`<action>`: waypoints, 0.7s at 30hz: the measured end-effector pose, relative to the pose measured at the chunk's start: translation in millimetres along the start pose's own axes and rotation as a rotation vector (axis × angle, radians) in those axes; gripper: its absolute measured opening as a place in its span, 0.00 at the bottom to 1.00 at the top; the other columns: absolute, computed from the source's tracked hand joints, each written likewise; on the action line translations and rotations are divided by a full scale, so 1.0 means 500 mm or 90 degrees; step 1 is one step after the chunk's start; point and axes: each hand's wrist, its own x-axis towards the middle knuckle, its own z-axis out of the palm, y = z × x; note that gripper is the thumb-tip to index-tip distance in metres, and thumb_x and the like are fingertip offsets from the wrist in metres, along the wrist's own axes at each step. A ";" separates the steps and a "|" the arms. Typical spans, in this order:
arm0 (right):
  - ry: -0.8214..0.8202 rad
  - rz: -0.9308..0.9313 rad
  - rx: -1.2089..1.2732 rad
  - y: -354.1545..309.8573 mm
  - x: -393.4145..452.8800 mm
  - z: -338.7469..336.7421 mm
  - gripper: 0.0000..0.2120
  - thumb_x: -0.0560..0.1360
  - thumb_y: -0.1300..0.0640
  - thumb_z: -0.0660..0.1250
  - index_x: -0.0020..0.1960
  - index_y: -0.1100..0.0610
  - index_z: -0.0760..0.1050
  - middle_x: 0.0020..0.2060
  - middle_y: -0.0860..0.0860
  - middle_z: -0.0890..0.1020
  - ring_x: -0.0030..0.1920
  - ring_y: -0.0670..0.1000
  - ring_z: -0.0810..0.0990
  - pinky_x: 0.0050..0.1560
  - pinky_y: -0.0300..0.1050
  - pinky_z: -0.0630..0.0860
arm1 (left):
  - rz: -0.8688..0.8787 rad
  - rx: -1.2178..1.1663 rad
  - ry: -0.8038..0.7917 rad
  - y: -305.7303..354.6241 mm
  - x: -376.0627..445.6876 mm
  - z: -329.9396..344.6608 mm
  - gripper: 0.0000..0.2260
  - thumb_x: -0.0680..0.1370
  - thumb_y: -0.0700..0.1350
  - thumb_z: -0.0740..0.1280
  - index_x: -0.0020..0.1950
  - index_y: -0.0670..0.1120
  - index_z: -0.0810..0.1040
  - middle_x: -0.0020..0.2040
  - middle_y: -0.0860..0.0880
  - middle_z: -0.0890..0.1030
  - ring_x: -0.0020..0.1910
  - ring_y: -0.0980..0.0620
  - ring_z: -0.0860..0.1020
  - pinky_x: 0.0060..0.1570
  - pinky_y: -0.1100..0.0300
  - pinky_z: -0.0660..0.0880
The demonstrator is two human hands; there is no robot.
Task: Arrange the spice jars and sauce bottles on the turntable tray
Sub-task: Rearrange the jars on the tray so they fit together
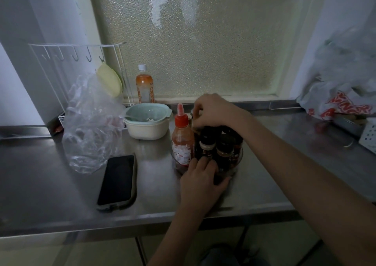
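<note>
A clear round turntable tray (pixel 237 162) sits on the steel counter and holds several dark-capped spice jars (pixel 223 149) and a red chili sauce bottle (pixel 182 138) at its left side. My left hand (pixel 203 181) rests on the tray's near rim, fingers touching the base of a jar. My right hand (pixel 212 111) reaches over the back of the tray and closes on the top of a jar behind the others (pixel 196 127); that jar is mostly hidden.
A black phone (pixel 117 181) lies left of the tray. A crumpled clear plastic bag (pixel 89 123), a stacked mint and cream bowl (pixel 147 123), an orange drink bottle (pixel 144 85) and a wire rack stand at the back left. Bags lie at far right.
</note>
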 end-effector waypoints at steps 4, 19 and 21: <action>0.296 0.009 0.200 0.023 -0.065 -0.105 0.10 0.65 0.52 0.74 0.43 0.52 0.77 0.35 0.48 0.76 0.33 0.44 0.74 0.32 0.32 0.69 | 0.017 0.003 0.033 0.005 0.007 -0.001 0.16 0.69 0.63 0.65 0.35 0.50 0.77 0.35 0.53 0.80 0.38 0.51 0.76 0.33 0.60 0.71; 0.341 0.097 0.347 0.113 -0.264 -0.047 0.09 0.65 0.51 0.70 0.41 0.54 0.75 0.34 0.55 0.79 0.36 0.57 0.78 0.37 0.48 0.77 | -0.186 -0.114 0.012 0.047 0.044 0.024 0.11 0.71 0.45 0.71 0.37 0.46 0.69 0.33 0.47 0.78 0.29 0.46 0.76 0.28 0.60 0.64; 0.350 0.090 0.334 0.107 -0.253 -0.021 0.07 0.67 0.56 0.71 0.42 0.55 0.74 0.31 0.49 0.78 0.32 0.44 0.74 0.33 0.35 0.71 | -0.197 -0.124 -0.010 0.052 0.046 0.021 0.09 0.72 0.45 0.69 0.39 0.45 0.69 0.36 0.46 0.79 0.32 0.45 0.77 0.29 0.59 0.65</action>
